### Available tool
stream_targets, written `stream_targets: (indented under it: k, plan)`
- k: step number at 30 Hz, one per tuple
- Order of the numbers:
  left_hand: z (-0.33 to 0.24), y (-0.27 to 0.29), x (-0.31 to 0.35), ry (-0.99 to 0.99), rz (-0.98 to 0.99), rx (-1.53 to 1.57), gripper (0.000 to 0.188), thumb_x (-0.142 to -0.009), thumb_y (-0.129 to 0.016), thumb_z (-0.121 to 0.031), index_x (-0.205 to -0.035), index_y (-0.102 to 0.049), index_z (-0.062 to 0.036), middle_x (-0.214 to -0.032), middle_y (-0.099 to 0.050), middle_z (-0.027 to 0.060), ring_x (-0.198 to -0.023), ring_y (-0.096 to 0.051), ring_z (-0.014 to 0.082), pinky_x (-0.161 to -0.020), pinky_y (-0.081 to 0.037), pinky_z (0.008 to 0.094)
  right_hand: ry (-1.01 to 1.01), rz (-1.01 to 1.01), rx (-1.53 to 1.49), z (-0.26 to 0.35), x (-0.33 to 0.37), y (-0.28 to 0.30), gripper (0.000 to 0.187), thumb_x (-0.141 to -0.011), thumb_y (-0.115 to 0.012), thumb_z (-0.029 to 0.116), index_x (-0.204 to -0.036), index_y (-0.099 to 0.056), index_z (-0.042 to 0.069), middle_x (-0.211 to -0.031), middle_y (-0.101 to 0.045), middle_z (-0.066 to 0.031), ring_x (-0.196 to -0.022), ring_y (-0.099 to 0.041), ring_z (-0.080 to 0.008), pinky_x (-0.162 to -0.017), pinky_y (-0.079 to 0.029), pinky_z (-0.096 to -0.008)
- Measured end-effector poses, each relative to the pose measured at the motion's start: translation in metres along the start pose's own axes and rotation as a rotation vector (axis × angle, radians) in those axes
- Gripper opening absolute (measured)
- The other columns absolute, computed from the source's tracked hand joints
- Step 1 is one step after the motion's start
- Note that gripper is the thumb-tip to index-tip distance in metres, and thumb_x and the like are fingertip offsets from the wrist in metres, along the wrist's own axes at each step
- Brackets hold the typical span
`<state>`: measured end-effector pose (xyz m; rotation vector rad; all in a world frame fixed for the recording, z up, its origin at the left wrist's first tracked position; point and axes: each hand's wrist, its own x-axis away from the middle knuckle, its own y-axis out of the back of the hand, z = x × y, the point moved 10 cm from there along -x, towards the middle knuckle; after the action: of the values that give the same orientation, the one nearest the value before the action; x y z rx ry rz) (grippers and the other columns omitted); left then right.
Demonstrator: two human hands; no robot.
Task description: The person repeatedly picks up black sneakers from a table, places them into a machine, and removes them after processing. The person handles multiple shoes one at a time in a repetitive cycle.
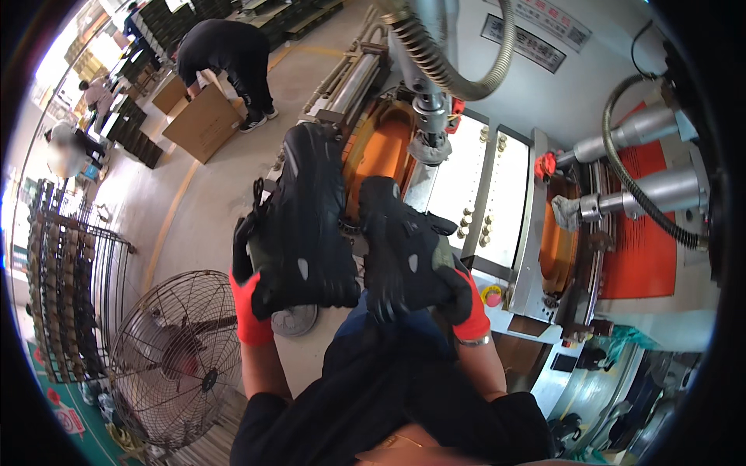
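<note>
In front of my body I hold two black shoes side by side, one in each hand. My left hand (249, 291), in a black glove with a red cuff, grips the larger-looking left black shoe (307, 225) near its heel end. Its toe points away from me. My right hand (465, 299), gloved the same way, is closed around the heel end of the right black shoe (400, 252), which is tilted. Each shoe shows a small pale oval mark. The shoes partly hide the fingers of both hands.
A machine with an orange pad (381, 151), a padded vertical press rod (429, 144) and a second orange pad (557, 241) stands ahead and right. A round cage fan (183, 349) and a rack (66, 287) are left. Beyond, a person bends over a cardboard box (203, 124).
</note>
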<state>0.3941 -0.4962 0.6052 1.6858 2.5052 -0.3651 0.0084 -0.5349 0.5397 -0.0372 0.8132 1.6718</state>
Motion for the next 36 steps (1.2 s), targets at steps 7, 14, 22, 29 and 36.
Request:
stream_targets:
  k: [7,14,22,29,36]
  plan:
    - [0.072,-0.095,-0.122,0.223,0.388,0.167,0.069,-0.087,-0.069,-0.009,-0.152,-0.05,0.0014,-0.147,-0.058,0.0157,-0.132,-0.059,0.0242,-0.108,-0.049,0.0338,-0.556,-0.197,-0.558,-0.009,0.071,0.067,0.056,-0.1,-0.059,0.006,-0.153,-0.045,-0.002,-0.144,-0.06,-0.0138,-0.13,-0.062,-0.0281,-0.109,-0.052,-0.0402]
    - [0.228,-0.181,-0.264,0.13,0.62,-0.141,0.067,-0.082,-0.075,-0.01,-0.147,-0.058,-0.0043,-0.129,-0.071,0.0134,-0.121,-0.067,0.0242,-0.1,-0.054,0.0354,-0.734,-0.634,-1.143,-0.016,0.118,0.11,0.058,-0.099,-0.059,0.009,-0.154,-0.045,0.0,-0.146,-0.058,-0.0142,-0.131,-0.06,-0.0285,-0.109,-0.052,-0.0424]
    - [0.268,-0.233,-0.229,-0.073,0.482,-1.184,0.095,-0.082,-0.077,-0.032,-0.163,-0.032,-0.0122,-0.123,-0.07,0.0225,-0.113,-0.068,0.0396,-0.096,-0.053,0.0501,-0.643,-0.464,-0.134,-0.027,0.152,0.142,0.06,-0.099,-0.059,0.012,-0.155,-0.044,-0.001,-0.146,-0.058,-0.0133,-0.132,-0.059,-0.0264,-0.109,-0.05,-0.0403]
    - [0.275,-0.223,-0.229,-0.035,0.463,-1.214,0.095,-0.083,-0.079,-0.036,-0.163,-0.033,-0.0128,-0.135,-0.063,0.0222,-0.117,-0.066,0.0408,-0.099,-0.052,0.0501,-0.761,-0.726,-1.028,-0.035,0.12,0.116,0.063,-0.097,-0.061,0.01,-0.157,-0.043,0.002,-0.148,-0.056,-0.0132,-0.134,-0.058,-0.0276,-0.111,-0.049,-0.0423]
    - [0.233,-0.206,-0.181,-0.218,0.099,-0.823,0.095,-0.086,-0.08,-0.033,-0.162,-0.03,-0.0057,-0.156,-0.042,0.0287,-0.139,-0.047,0.0479,-0.112,-0.044,0.0508,-0.73,-0.761,-1.057,-0.001,0.106,0.097,0.062,-0.097,-0.061,0.007,-0.156,-0.043,0.001,-0.146,-0.057,-0.0135,-0.133,-0.059,-0.027,-0.11,-0.051,-0.0401]
